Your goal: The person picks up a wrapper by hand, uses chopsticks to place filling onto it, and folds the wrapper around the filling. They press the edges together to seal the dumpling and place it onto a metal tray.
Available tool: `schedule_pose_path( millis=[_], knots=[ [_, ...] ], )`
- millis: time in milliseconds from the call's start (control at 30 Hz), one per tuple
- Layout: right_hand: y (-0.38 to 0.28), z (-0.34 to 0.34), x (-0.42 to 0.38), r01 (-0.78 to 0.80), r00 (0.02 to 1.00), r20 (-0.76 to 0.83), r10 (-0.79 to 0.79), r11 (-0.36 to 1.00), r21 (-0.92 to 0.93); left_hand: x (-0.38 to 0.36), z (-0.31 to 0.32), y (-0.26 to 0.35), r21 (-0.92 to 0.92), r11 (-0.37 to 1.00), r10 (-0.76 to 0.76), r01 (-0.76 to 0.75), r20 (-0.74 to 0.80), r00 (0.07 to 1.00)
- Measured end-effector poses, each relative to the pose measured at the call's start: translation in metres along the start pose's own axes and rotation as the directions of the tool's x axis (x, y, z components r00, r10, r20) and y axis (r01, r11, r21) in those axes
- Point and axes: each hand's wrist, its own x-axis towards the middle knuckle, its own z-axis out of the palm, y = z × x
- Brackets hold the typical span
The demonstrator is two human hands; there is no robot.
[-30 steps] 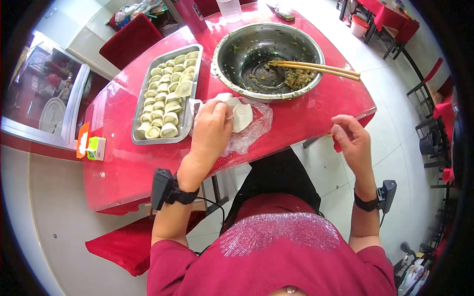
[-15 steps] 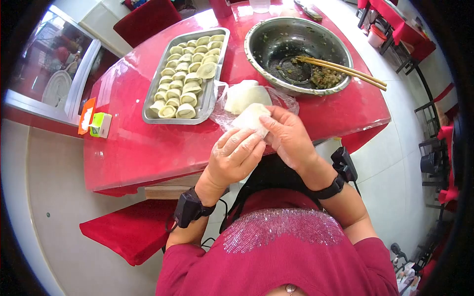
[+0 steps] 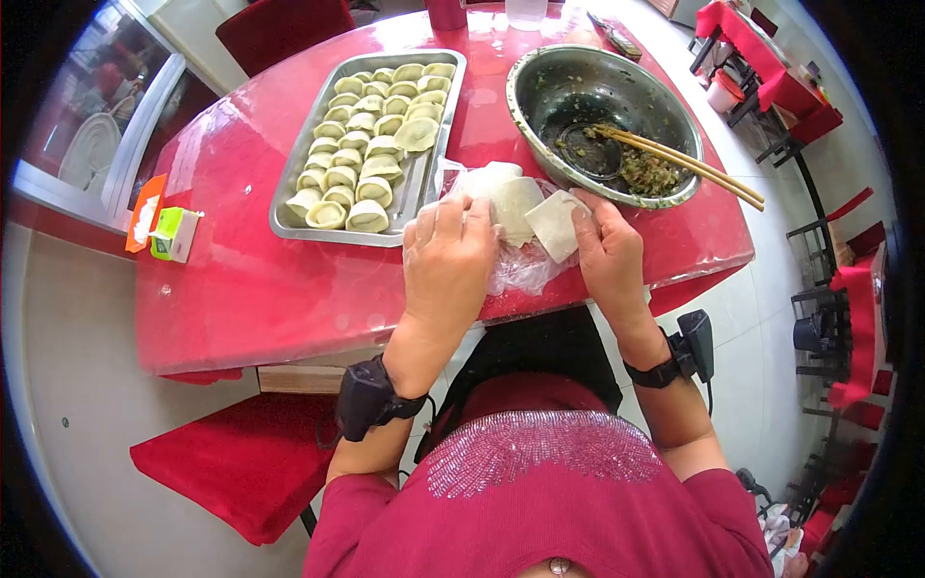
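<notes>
Between thumb and fingers, my right hand (image 3: 609, 252) pinches one square dough wrapper (image 3: 557, 225), near the front rim of the metal bowl (image 3: 535, 130). My left hand (image 3: 447, 260) lies over the left side of the wrapper stack (image 3: 515, 204), its fingers pointing forward; whether they grip any dough is hidden. Crumpled clear plastic (image 3: 525, 270) spreads under the stack. Left of it, a metal tray (image 3: 414, 193) bears rows of folded dumplings (image 3: 339, 178). Inside the bowl are minced filling (image 3: 647, 173) and a pair of chopsticks (image 3: 689, 164) leaning over the right rim.
The red-covered table (image 3: 241, 289) has an orange and green box (image 3: 173, 234) at its left. A phone-like object (image 3: 615, 37), a clear cup (image 3: 526, 12) and a red container (image 3: 445, 13) stand at the back. A red stool (image 3: 241, 462) is below left.
My hands have moved apart. My left hand has shifted forward over the stack, and my right hand has moved right with a single wrapper. The tray and bowl appear slightly shifted in view.
</notes>
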Motion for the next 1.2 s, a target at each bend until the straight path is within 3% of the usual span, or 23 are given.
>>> schedule_pose_path(
  millis=[100,167,200,267,433,500,533,567,600,633,667,700,733,767,800,833,900,967,1033,1100,1133,1167,1200],
  knots=[
    [0.010,0.002,-0.001,-0.052,0.998,-0.028,0.053,0.998,0.025,0.013,0.003,0.005,0.044,0.996,-0.082,0.079,0.068,0.994],
    [0.012,0.001,-0.004,-0.081,0.997,0.005,0.082,0.972,0.223,0.015,0.009,0.004,0.008,0.996,-0.084,0.084,0.065,0.994],
    [0.012,0.000,-0.005,-0.080,0.997,0.001,0.082,0.972,0.220,0.015,0.012,0.003,-0.024,0.996,-0.087,0.088,0.065,0.994],
    [0.011,-0.004,-0.010,-0.224,0.974,0.097,0.202,0.899,0.377,0.015,0.013,0.002,-0.079,0.994,-0.074,0.077,0.047,0.996],
    [0.002,-0.013,-0.020,-0.226,0.974,0.075,0.215,0.876,0.425,0.015,0.015,0.005,-0.244,0.970,-0.015,0.004,-0.045,0.999],
    [0.004,-0.011,-0.020,-0.246,0.969,0.094,0.229,0.854,0.459,0.011,0.014,0.007,-0.551,0.828,-0.177,0.104,-0.081,0.981],
    [0.006,-0.005,-0.019,-0.159,0.987,0.057,0.151,0.861,0.484,0.009,0.011,0.007,-0.550,0.829,-0.176,0.102,-0.083,0.981],
    [0.006,0.001,-0.018,-0.072,0.997,0.017,0.073,0.860,0.505,0.007,0.004,0.007,-0.652,0.739,-0.304,0.170,-0.098,0.948],
    [-0.002,0.002,-0.016,0.042,0.996,0.069,-0.060,0.968,0.246,0.007,-0.002,0.007,-0.743,0.632,-0.426,0.221,-0.094,0.900],
    [-0.013,0.003,-0.014,0.178,0.973,0.156,-0.172,0.984,-0.024,0.008,-0.009,0.007,-0.741,0.634,-0.425,0.222,-0.094,0.900],
    [-0.021,0.009,-0.015,0.357,0.932,0.149,-0.330,0.904,-0.236,0.010,-0.016,0.006,-0.618,0.786,-0.201,0.008,-0.243,0.949],
    [-0.022,0.009,-0.015,0.363,0.930,0.148,-0.337,0.903,-0.229,0.012,-0.021,0.004,-0.450,0.866,0.051,-0.217,-0.351,0.935],
    [-0.022,0.009,-0.015,0.174,0.955,0.226,-0.193,0.980,0.101,0.010,-0.021,0.000,-0.273,0.880,0.261,-0.389,-0.408,0.875],
    [-0.022,0.009,-0.016,-0.073,0.933,0.351,-0.076,0.917,0.392,0.006,-0.028,0.004,-0.195,0.871,0.356,-0.451,-0.384,0.852],
    [-0.038,0.003,-0.017,-0.638,0.763,0.618,0.188,0.373,0.674,0.004,-0.031,0.009,-0.155,0.856,0.416,-0.493,-0.358,0.836],
    [-0.040,0.002,-0.018,-0.640,0.762,0.616,0.197,0.370,0.674,0.002,-0.032,0.014,-0.127,0.835,0.475,-0.536,-0.327,0.817],
    [-0.040,0.001,-0.015,-0.657,0.753,0.642,0.145,0.093,0.748,-0.003,-0.028,0.014,-0.094,0.840,0.484,-0.534,-0.315,0.817],
    [-0.036,0.003,-0.015,-0.617,0.786,0.602,0.141,0.123,0.777,-0.010,-0.024,0.009,-0.050,0.851,0.486,-0.523,-0.300,0.820],
    [-0.038,0.002,-0.013,-0.570,0.821,0.535,0.197,0.282,0.771,-0.017,-0.021,0.002,-0.158,0.866,0.403,-0.474,-0.339,0.850],
    [-0.037,0.001,-0.007,-0.559,0.829,0.513,0.222,0.328,0.762,-0.021,-0.025,0.001,-0.228,0.895,0.308,-0.383,-0.305,0.901],
    [-0.036,-0.003,-0.004,-0.575,0.806,0.563,0.182,0.465,0.673,-0.019,-0.025,0.001,-0.501,0.856,-0.012,-0.130,-0.271,0.963],
    [-0.038,-0.006,-0.002,-0.569,0.773,0.617,0.150,0.593,0.569,-0.018,-0.025,0.003,-0.721,0.682,-0.317,0.118,-0.146,0.937],
    [-0.045,-0.005,0.000,-0.553,0.777,0.608,0.166,0.641,0.532,-0.010,-0.032,0.013,-0.950,0.184,-0.483,0.252,0.136,0.865]
  ],
)
